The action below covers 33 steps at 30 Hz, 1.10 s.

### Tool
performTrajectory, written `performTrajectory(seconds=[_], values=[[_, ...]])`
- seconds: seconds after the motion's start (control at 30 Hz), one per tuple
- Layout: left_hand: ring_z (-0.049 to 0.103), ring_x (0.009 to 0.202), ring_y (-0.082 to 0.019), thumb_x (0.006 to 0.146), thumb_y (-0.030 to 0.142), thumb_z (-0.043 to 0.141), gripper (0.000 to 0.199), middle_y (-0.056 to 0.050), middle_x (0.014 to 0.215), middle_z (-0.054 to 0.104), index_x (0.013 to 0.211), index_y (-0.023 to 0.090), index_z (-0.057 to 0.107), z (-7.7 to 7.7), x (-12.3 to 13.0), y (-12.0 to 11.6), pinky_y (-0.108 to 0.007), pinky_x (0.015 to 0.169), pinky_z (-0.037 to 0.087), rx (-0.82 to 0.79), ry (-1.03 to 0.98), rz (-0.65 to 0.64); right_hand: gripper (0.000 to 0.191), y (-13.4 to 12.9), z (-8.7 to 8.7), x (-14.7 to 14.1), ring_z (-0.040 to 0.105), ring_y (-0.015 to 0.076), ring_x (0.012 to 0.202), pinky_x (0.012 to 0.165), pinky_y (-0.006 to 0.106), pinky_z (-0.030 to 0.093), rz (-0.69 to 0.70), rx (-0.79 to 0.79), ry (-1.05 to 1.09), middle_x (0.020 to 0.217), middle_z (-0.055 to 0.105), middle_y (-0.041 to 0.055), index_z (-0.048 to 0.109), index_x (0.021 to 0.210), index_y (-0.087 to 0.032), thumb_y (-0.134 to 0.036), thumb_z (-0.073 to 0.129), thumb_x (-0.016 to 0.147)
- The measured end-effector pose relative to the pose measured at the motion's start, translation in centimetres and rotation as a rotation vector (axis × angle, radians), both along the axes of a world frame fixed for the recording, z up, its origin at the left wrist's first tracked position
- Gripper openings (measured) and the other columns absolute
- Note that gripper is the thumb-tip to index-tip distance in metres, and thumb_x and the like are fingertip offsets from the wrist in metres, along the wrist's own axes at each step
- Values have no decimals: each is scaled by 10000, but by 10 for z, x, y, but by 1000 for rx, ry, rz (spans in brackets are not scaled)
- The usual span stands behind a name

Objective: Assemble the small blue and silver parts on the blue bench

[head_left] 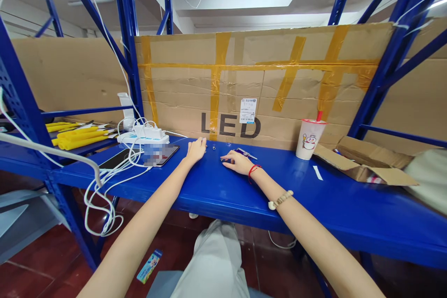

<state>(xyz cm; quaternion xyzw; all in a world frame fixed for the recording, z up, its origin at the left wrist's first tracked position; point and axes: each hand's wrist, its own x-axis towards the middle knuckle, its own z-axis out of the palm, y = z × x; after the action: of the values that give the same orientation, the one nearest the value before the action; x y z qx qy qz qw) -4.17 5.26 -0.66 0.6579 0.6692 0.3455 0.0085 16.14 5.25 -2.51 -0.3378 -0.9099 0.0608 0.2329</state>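
My left hand [196, 150] rests near the back of the blue tabletop [216, 181], its fingers curled together. Whatever may be inside them is hidden. A tiny shiny piece [214, 148] lies just to its right, apart from both hands. My right hand [238, 163] lies palm down on the surface, fingers reaching left with a gap between them and nothing visible held. Just behind it is a small dark purple object with a slim metallic part [246, 153], whose kind I cannot make out.
A paper cup [309, 139] with a red straw stands right, near a white strip [317, 172] and an open cardboard box [363, 158]. At left are a power strip [143, 138], tangled white cables [115, 181] and a dark tablet [169, 154]. Cardboard [286, 88] walls the back.
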Motion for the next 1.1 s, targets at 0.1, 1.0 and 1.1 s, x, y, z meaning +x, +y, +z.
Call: performTrajectory(seconds=[0.1,1.0,1.1], values=[[512,1051,-240,894,328,157,398,-93,1012,632,915,152,513,-2,-4,2,-401,905,302,-80,63,76,286,0,0,0,525,111,725,681,241,429,-18,-10,-28,966,531,64,609,1069,-196,-283,527,809],[597,801,-183,770,380,466,217,-36,820,669,691,177,466,-8,7,-4,-280,735,429,-23,-25,-396,147,4,0,5,514,82,649,593,207,390,-132,67,1,930,566,13,673,863,-235,-289,583,759],[607,778,-178,672,241,587,153,-31,824,665,700,173,452,-12,4,0,-267,702,437,-10,25,-446,153,4,0,5,523,88,672,594,205,391,-142,69,-5,936,568,9,676,870,-244,-291,571,770]])
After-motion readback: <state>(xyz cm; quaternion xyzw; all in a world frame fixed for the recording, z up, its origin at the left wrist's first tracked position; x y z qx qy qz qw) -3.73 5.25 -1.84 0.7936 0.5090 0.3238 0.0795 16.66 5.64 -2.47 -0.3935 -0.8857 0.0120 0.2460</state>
